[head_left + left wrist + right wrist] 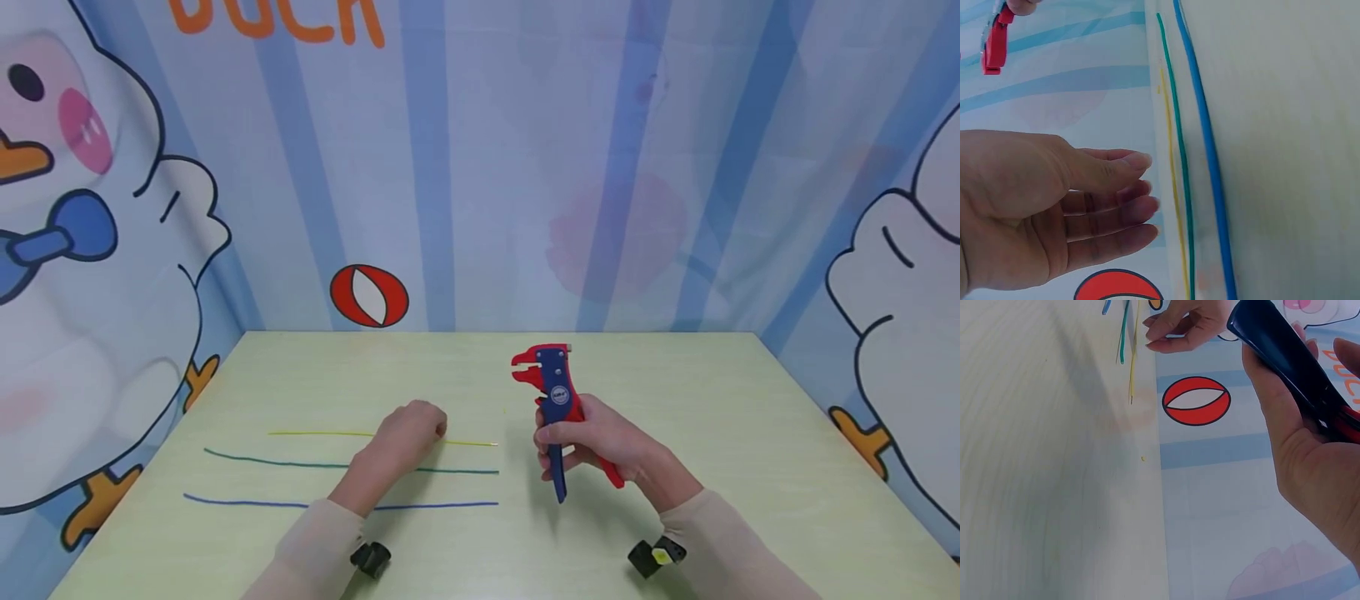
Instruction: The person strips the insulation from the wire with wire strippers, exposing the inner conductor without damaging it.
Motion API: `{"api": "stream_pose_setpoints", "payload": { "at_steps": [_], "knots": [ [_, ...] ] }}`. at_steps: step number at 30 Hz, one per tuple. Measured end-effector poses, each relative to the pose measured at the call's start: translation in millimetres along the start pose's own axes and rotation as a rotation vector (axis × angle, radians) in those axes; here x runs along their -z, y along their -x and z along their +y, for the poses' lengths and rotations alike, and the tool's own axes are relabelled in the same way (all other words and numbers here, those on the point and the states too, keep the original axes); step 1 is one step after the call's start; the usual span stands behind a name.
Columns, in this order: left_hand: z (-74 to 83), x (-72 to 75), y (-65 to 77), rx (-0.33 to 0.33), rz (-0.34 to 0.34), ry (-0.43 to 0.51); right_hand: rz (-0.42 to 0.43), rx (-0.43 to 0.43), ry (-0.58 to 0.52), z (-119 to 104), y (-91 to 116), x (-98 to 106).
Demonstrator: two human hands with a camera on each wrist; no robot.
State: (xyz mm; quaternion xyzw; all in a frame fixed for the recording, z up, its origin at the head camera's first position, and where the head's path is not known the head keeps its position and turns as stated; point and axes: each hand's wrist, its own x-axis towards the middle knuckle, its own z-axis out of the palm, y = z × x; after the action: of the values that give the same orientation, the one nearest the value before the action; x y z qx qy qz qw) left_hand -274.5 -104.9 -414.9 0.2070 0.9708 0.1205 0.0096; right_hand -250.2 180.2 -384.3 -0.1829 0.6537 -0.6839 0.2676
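My right hand [600, 442] grips a red and blue wire stripper [557, 396], its head up and its jaws apart, pointing left. The thumb lies across the blue handle. My left hand [405, 437] hovers over the yellow wire [468, 443]. In the left wrist view its fingers [1125, 240] are loosely bent with nothing between them, the tips just short of that wire. Nearer to me lie a green wire [277, 462] and a thicker-looking blue wire [247, 501], roughly parallel. The yellow wire's right end shows a thin dark tip in the right wrist view.
A tiny yellow scrap [1142, 459] lies on the pale table [750, 417], beyond the yellow wire's right end. Behind the table hangs a blue striped cloth [495, 167] printed with cartoon ducks and a red ball.
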Motion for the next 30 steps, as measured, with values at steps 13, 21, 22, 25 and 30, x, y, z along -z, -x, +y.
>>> {"api": "stream_pose_setpoints", "payload": {
  "at_steps": [13, 21, 22, 25, 30],
  "knots": [
    [6.5, 16.9, 29.7, 0.047, -0.151, 0.051, -0.001, -0.025, 0.012, 2, -1, -1],
    [3.8, 8.8, 30.6, 0.024, -0.098, -0.01, -0.01, -0.029, 0.01, 5, -2, -1],
    [3.5, 7.5, 30.3, 0.017, -0.089, -0.013, -0.009, -0.029, 0.012, 5, -1, -1],
    [2.8, 4.3, 29.0, 0.004, -0.065, -0.009, -0.01, -0.027, 0.016, 4, -1, -2],
    [1.1, 1.5, 27.1, 0.001, -0.046, -0.002, -0.015, -0.035, 0.023, 2, -1, -2]
  ]
}}
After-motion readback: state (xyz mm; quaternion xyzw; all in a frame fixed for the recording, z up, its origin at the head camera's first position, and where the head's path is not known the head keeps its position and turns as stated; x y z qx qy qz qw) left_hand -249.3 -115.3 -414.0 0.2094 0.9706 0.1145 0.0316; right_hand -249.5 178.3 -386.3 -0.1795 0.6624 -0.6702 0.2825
